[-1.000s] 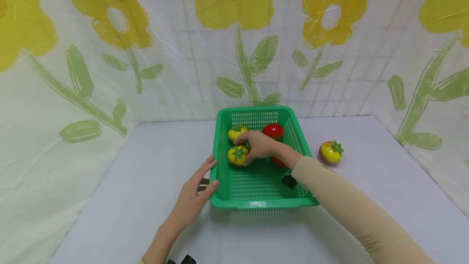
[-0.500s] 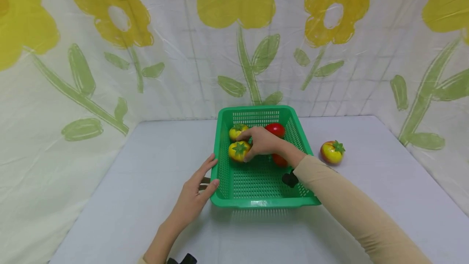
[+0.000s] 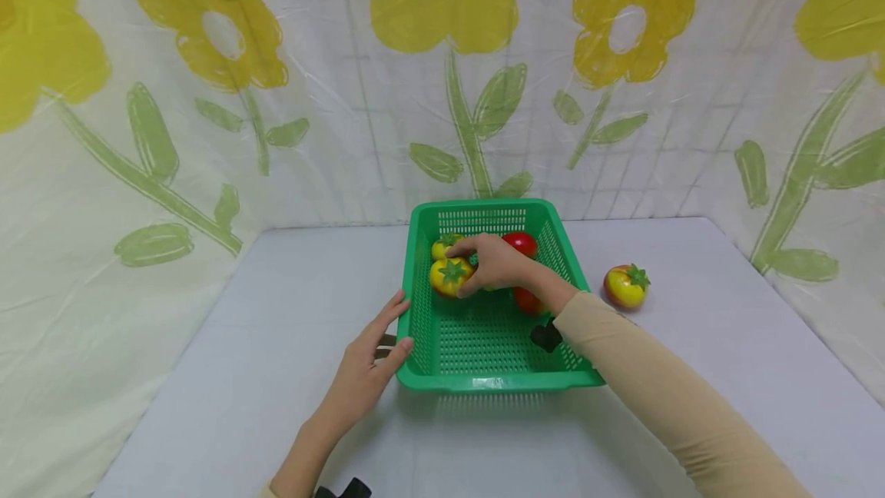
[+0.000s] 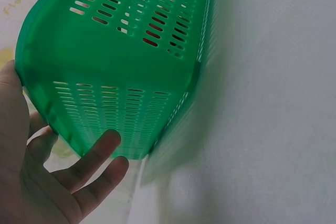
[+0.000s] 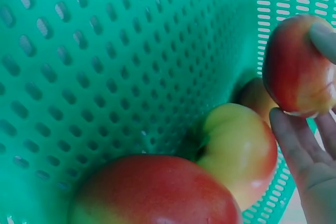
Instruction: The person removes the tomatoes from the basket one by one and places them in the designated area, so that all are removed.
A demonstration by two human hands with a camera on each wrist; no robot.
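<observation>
My right hand (image 3: 499,262) pinches a yellow fruit with a green leafy top (image 3: 451,277) inside the green basket (image 3: 484,383). In the right wrist view, the thumb and fingers of that hand (image 5: 310,163) hold the fruit's reddish side (image 5: 294,69) above a yellow-green fruit (image 5: 239,148) and a large red one (image 5: 157,190). Beyond the held fruit sits another yellow fruit (image 3: 441,250). My left hand (image 3: 356,375) touches the basket's left rim, with several fingers spread outside its wall, as the left wrist view also shows on the basket (image 4: 115,59).
Two red fruits, one at the back (image 3: 522,243) and one (image 3: 527,301) partly behind the right wrist, lie in the basket's right half. Outside it, a yellow-red fruit (image 3: 625,287) rests on the white table (image 3: 276,313). A flowered sheet (image 3: 318,137) hangs behind.
The right hand has lifted the pinched fruit slightly and shifted it toward the back of the basket, close to the other yellow fruit. The left hand has stayed at the rim.
</observation>
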